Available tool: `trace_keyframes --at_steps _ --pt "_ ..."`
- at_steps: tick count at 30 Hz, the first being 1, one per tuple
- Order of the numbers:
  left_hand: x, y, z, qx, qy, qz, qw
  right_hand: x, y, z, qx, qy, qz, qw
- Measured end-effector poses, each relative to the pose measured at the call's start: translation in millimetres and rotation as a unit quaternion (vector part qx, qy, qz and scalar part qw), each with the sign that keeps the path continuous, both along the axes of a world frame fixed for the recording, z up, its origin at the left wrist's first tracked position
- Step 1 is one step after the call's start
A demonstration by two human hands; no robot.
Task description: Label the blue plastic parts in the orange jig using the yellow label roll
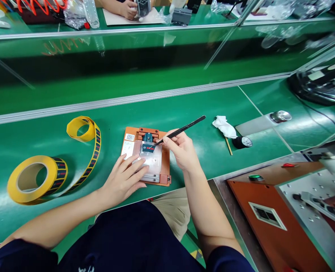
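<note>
My right hand (182, 149) is closed around black tweezers (188, 125), whose tip reaches a dark label with red lettering (148, 148). The label lies over a clear plate (153, 162) on an orange-brown fixture (165, 166). Under the fixture's upper block sits a dark blue part (148, 137). My left hand (125, 179) rests with fingers spread on the lower left of the clear plate and holds nothing. Left of the fixture, a yellow roll of labels (28, 179) stands on the green bench, its strip (92, 162) curling up to a loose yellow coil (82, 129).
Right of the fixture are a white cloth on a stick (224, 126), a black round-capped item (242, 142) and a bottle with a metal top (280, 116). A glossy partition (145, 75) runs behind the bench. Beyond it, another person's hand (128, 9) holds something. An orange machine (252, 211) stands lower right.
</note>
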State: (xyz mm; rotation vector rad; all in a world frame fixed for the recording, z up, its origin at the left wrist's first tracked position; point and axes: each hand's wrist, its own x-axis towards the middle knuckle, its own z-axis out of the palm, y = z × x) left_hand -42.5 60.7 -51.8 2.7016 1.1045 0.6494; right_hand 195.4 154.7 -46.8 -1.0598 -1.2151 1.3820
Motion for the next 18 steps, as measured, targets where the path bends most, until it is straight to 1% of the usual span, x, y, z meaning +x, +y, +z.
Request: trace_keyframes --at_steps 4,9,13,18 --pt "0.6 0.0 0.1 -0.003 -0.002 0.005 1.000 -0.2 -0.8 0.2 0.001 -0.011 -0.003 1.000" --pt "0.2 -0.1 2.2 0.005 0.000 0.004 1.000 -0.2 -1.5 0.9 0.002 0.000 0.004 1.000" --pt "1.0 2.7 9.9 0.002 0.022 0.002 1.000 0.2 -1.7 1.7 0.018 -0.005 0.009 1.000" --pt "7.1 12.0 22.1 -0.012 0.034 0.014 0.999 1.2 -0.9 0.0 0.016 -0.013 0.008 1.000"
